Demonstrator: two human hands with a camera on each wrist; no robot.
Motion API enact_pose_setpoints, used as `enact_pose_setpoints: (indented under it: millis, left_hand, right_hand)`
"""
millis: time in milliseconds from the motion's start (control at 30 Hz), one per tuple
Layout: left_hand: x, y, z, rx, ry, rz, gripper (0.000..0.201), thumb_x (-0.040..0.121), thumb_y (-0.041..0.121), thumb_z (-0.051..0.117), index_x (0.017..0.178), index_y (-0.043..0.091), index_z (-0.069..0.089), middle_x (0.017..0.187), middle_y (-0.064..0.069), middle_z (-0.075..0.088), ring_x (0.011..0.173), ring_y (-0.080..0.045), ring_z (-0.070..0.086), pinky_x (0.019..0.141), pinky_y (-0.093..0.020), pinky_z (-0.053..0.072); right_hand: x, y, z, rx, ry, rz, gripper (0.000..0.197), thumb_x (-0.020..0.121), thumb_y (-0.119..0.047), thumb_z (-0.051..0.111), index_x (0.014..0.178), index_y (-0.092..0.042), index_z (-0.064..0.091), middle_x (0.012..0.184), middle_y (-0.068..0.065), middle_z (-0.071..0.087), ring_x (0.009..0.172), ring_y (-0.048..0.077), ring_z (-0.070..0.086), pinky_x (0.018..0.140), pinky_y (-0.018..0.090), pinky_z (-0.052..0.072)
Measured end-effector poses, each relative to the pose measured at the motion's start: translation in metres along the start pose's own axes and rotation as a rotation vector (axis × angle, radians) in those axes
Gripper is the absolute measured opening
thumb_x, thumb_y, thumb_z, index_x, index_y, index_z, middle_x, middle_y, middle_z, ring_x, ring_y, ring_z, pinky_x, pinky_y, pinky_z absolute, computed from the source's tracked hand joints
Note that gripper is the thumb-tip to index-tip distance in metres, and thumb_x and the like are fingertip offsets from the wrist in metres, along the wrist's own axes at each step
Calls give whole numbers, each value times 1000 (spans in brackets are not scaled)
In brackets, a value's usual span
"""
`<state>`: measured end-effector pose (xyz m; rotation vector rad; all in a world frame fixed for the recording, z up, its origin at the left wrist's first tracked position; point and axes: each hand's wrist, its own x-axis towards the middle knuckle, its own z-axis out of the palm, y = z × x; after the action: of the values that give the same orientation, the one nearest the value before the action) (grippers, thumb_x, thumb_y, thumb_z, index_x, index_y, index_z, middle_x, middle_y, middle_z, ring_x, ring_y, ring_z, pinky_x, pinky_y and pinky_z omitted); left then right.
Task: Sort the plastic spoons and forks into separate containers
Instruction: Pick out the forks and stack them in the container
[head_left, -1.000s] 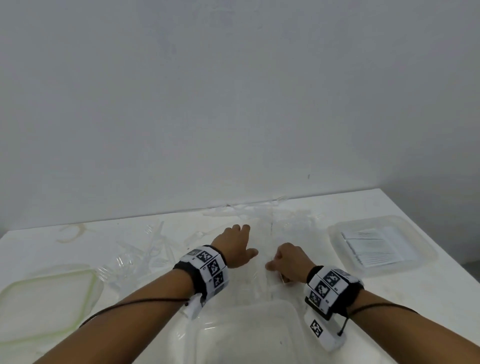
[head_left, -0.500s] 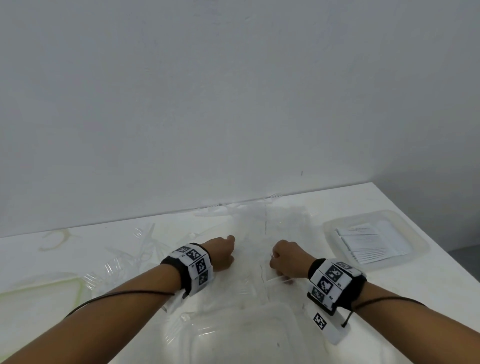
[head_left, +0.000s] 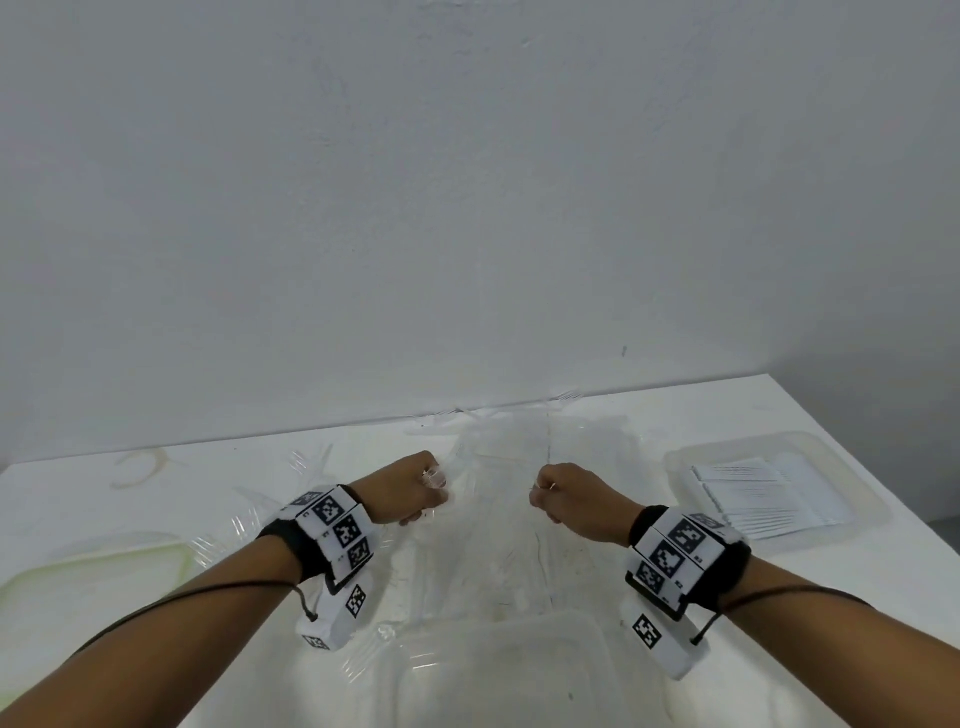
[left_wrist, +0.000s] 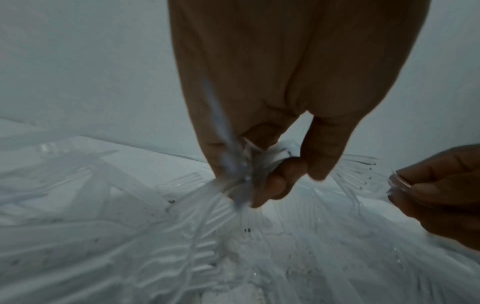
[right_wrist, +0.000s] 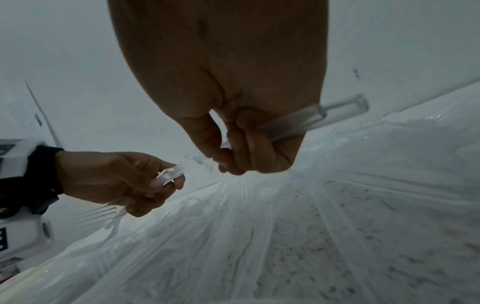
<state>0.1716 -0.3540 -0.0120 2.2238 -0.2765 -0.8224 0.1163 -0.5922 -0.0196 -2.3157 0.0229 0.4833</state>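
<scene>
Above the white worktop (head_left: 597, 415), both hands hang side by side, a little apart, over a loose spread of clear plastic cutlery (head_left: 498, 519). The left hand (head_left: 410, 491) has its fingers (left_wrist: 275, 181) curled tight round a bunch of clear forks (right_wrist: 166, 176); in the right wrist view tines stick out below that fist. The right hand (head_left: 576, 499) has its fingers (right_wrist: 257, 156) curled round a clear plastic handle (right_wrist: 337, 113), whose end pokes out past the little-finger side; I cannot tell whether it belongs to a spoon or a fork. More forks and spoons lie scattered on the worktop towards the wall. An open clear container (head_left: 519, 670) sits nearest the person. A second, green-rimmed container (head_left: 171, 551) lies at the left. A third container (head_left: 810, 447), at the right, holds white packets (head_left: 753, 493).
</scene>
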Motion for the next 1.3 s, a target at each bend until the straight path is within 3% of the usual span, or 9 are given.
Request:
enact_pose_setpoints:
  millis: [100, 200, 400, 500, 633, 767, 967, 1100, 1300]
  left_hand:
    - [-12, -1, -7, -147, -25, -33, 36, 62, 8, 49, 98, 8, 48, 77, -11, 45, 56, -14, 41, 46, -21, 35]
    - [-18, -9, -12, -291, -7, -34, 39, 57, 4, 45, 96, 7, 50, 72, -6, 48, 60, -15, 43, 51, -24, 34]
    - [-30, -16, -15, -448, -5, 75, 6, 94, -3, 49, 96, 2, 50, 72, -11, 59, 58, -22, 58, 57, -31, 50]
    - [-37, -10, -13, -522, -24, 121, 9, 99, 7, 48, 90, 4, 50, 70, -12, 59, 55, -21, 59, 55, -30, 50]
    - [-43, 1, -11, -497, -42, 128, 24, 99, 25, 49, 80, 9, 49, 66, -10, 59, 46, -18, 57, 45, -22, 42]
    - [-51, 4, -9, -436, -82, 151, 29, 97, 31, 54, 77, 11, 47, 63, -10, 59, 38, -15, 51, 39, -16, 30]
    - [-60, 4, -13, -482, -156, 107, 15, 89, 14, 56, 76, 9, 59, 66, -16, 65, 34, -14, 48, 35, -14, 26]
    - [-64, -2, -23, -594, -72, 77, 22, 91, 23, 52, 78, 5, 56, 62, -15, 62, 38, -17, 41, 36, -18, 21]
    - [-58, -10, -33, -765, 206, -9, 26, 99, 10, 38, 74, 11, 45, 67, -7, 48, 50, -18, 48, 39, -20, 33]
  right_hand:
    - [4, -7, -2, 40, 5, -33, 35, 90, -20, 56, 66, -15, 33, 66, 3, 40, 57, 14, 34, 54, 26, 31]
    - [4, -14, -4, 82, 25, -75, 27, 92, -18, 56, 69, -8, 45, 57, -3, 45, 42, 2, 35, 42, 15, 29]
    - [6, -30, 0, 194, 80, -107, 37, 93, -21, 58, 60, -11, 46, 52, -5, 49, 36, 3, 35, 38, 15, 29]
    - [6, -45, 1, 290, 91, -170, 25, 90, -17, 61, 68, -8, 54, 60, 2, 54, 40, 7, 40, 39, 18, 32]
    - [11, -59, 4, 51, 333, -411, 9, 81, -13, 67, 85, -19, 60, 86, -2, 64, 72, 12, 57, 66, 23, 43]
    - [11, -63, 7, -353, 368, -719, 33, 79, -23, 69, 110, -18, 60, 106, -3, 52, 66, 12, 50, 60, 24, 44]
    - [5, -66, 13, -620, 386, -974, 28, 75, -27, 80, 93, -16, 61, 74, -2, 59, 62, 16, 51, 48, 24, 35]
    - [7, -57, 10, -663, 360, -916, 14, 85, -17, 71, 87, -17, 57, 66, -3, 52, 60, 16, 41, 45, 26, 33]
    - [3, -48, -6, -314, 109, -477, 5, 100, -13, 41, 99, -11, 45, 76, 2, 49, 64, 19, 43, 55, 22, 32]
